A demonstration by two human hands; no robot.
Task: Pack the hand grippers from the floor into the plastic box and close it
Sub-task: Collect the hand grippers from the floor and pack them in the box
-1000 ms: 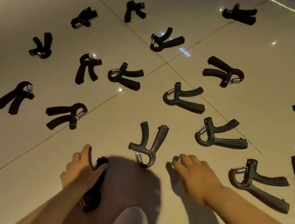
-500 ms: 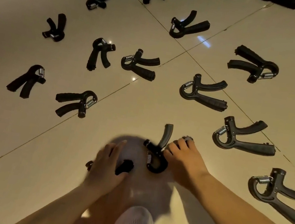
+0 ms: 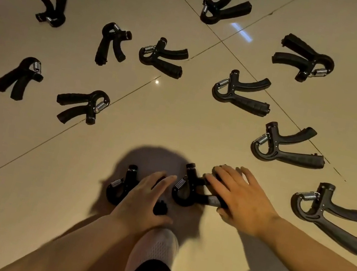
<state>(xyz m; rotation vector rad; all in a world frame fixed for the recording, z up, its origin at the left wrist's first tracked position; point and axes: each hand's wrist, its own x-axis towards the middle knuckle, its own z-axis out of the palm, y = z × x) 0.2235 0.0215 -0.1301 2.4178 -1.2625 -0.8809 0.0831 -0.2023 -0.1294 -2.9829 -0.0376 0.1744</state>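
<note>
Hand grippers (image 3: 242, 94) unlabelled; left hand (image 3: 145, 198), right hand (image 3: 240, 198) each holding one.

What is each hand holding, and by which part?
Each holds a hand gripper by its handles: the left hand covers the handles of one gripper, and the right hand wraps the handles of another.

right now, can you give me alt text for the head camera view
Two hands reach down to a tiled floor, the left hand on one black hand gripper and the right hand gripping the handles of another. About a dozen more black hand grippers lie scattered around, and a white-socked foot shows below.
</note>
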